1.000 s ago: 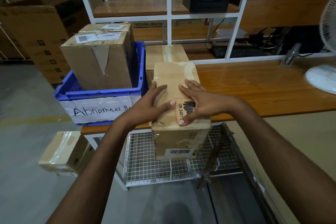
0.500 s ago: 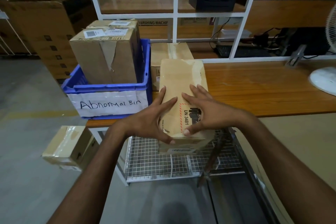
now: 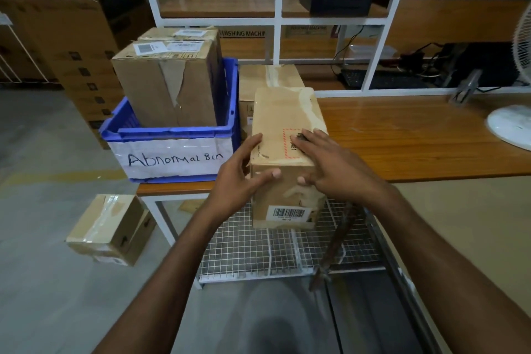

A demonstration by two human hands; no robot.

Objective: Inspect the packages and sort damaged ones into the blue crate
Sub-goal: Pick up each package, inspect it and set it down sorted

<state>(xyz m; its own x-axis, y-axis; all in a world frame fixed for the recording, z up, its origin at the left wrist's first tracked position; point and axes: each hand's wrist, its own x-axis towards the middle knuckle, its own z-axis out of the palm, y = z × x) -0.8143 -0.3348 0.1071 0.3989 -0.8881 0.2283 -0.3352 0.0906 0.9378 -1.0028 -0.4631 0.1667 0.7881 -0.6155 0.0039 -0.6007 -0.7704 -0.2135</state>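
Two hands are on one brown package (image 3: pixel 287 123) at the near edge of the desk (image 3: pixel 416 138), just right of the blue crate (image 3: pixel 172 135) with the handwritten "Abnormal Bin" strip. The left hand (image 3: pixel 238 178) wraps the near left corner, fingers up the left side and thumb across the near face. The right hand (image 3: pixel 330 169) lies over the top with its thumb hooked down onto that same near face. So each grip is clamped on the package, and neither is loose. Its near end hangs out past the desk edge, above the wire shelf (image 3: pixel 258 253), and I cannot tell whether the far end rests on the wood or is held clear of it. The long axis runs from near to far, away from the person. The barcode end faces them, the far end points at the white shelving, and the side with the red-hatched label is turned up. It looks to me like ordinary stiff cardboard. The tape across the top is wrinkled and the near face is scuffed, so the skin may give a little under pressure. Glossy tape tends to be slick, so I would hold it by the bare cardboard at the two long sides, or with one palm underneath, and keep off the tape. From its bulk I judge it a two-handed load, not a heavy one. Two taller boxes (image 3: pixel 166 86) already stand in the crate, the front one with a torn strip down its face, which leaves little room inside.
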